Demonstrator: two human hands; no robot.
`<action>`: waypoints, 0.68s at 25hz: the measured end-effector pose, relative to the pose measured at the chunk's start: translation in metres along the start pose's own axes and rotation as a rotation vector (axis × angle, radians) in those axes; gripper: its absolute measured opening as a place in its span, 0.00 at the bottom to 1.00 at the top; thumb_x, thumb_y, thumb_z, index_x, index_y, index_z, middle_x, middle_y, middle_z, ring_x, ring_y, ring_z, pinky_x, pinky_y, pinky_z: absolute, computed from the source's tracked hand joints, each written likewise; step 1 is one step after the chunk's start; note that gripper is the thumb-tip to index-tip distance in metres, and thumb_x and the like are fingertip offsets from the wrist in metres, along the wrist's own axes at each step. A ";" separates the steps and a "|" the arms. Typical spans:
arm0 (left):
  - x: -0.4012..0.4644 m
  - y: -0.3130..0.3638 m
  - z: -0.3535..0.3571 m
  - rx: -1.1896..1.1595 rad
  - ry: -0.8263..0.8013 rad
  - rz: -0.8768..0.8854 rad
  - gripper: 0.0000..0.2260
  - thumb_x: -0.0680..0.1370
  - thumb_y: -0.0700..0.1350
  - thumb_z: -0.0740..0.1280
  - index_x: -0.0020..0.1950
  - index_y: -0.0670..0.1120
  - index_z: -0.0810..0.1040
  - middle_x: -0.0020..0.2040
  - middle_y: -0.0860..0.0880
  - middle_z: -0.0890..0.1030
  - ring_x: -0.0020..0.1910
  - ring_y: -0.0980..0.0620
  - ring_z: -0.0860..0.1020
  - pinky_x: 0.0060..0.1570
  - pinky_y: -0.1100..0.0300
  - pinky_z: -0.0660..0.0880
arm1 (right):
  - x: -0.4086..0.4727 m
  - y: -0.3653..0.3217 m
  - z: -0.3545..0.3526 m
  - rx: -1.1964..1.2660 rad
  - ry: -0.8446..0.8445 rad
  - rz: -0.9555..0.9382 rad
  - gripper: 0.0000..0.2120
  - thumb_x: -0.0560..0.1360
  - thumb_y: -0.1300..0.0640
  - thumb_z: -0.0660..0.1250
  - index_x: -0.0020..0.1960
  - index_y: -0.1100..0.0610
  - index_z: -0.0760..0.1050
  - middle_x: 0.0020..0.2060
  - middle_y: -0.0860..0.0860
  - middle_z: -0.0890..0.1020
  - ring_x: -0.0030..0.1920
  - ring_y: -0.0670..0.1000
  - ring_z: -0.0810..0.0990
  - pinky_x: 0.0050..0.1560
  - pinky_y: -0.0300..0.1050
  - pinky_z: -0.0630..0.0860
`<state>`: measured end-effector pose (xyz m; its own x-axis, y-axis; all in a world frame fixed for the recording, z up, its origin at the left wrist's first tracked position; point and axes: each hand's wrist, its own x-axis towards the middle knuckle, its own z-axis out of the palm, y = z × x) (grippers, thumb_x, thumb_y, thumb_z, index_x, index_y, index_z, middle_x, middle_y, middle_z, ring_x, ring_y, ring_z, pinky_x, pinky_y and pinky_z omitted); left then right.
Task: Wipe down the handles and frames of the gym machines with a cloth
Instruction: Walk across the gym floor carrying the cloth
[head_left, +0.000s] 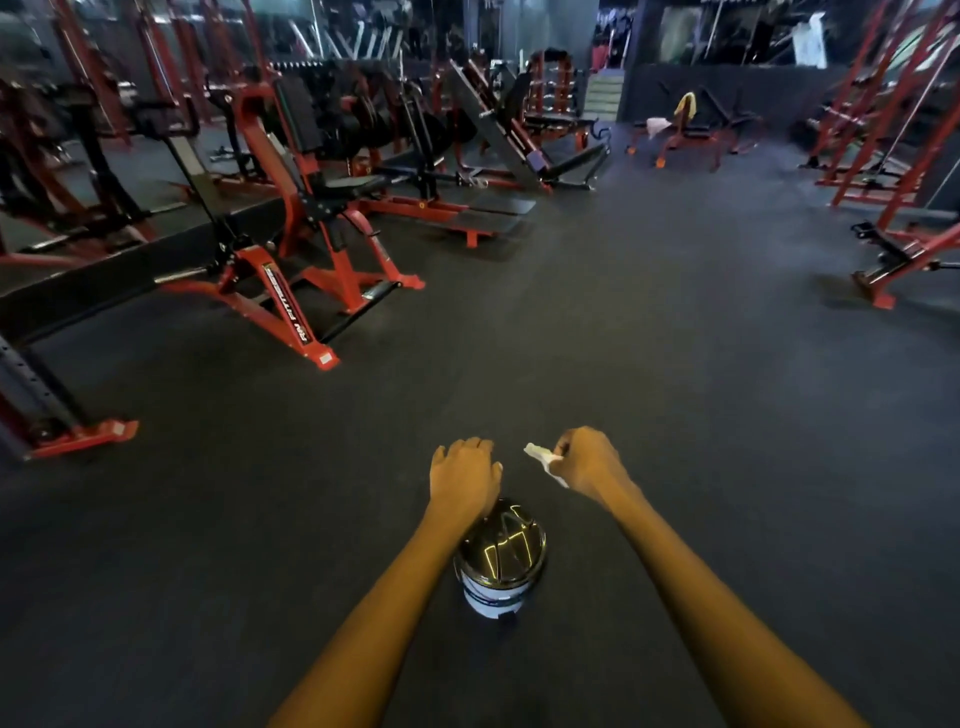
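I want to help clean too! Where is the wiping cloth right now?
In the head view, the white cloth is pinched in the right hand, low and centre, just above the bucket on the floor.

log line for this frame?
right hand: holds cloth | left hand: empty, over bucket | machines: not reached

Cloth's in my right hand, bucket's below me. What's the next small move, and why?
Probably dip the small white cloth pinched in the right hand into the white bucket of dark liquid beneath the left hand. No machine is within reach; the nearest red steel frame stands off to the left.
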<state>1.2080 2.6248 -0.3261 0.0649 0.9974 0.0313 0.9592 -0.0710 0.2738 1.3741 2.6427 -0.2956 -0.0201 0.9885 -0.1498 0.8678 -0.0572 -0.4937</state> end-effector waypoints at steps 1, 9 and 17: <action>0.024 -0.008 0.004 -0.009 -0.002 -0.003 0.19 0.82 0.49 0.58 0.71 0.45 0.68 0.69 0.47 0.72 0.68 0.48 0.70 0.70 0.50 0.63 | 0.026 -0.001 0.000 -0.006 -0.001 0.006 0.07 0.74 0.57 0.68 0.50 0.57 0.80 0.39 0.52 0.81 0.37 0.49 0.77 0.34 0.39 0.72; 0.131 -0.051 0.045 -0.064 -0.108 -0.104 0.16 0.81 0.49 0.59 0.67 0.45 0.73 0.64 0.46 0.76 0.62 0.48 0.74 0.67 0.49 0.67 | 0.151 -0.002 0.029 -0.038 -0.142 0.066 0.05 0.73 0.60 0.68 0.47 0.58 0.81 0.39 0.53 0.81 0.40 0.52 0.79 0.42 0.46 0.75; 0.181 -0.081 0.080 -0.087 -0.189 -0.261 0.18 0.82 0.49 0.58 0.69 0.45 0.71 0.67 0.45 0.74 0.64 0.46 0.73 0.66 0.52 0.66 | 0.228 0.005 0.066 -0.064 -0.250 0.064 0.05 0.71 0.61 0.67 0.44 0.58 0.81 0.40 0.56 0.83 0.43 0.55 0.81 0.46 0.48 0.77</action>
<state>1.1640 2.8120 -0.4194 -0.1219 0.9661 -0.2274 0.9235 0.1944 0.3308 1.3414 2.8584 -0.3892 -0.0796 0.9173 -0.3901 0.9007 -0.1014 -0.4225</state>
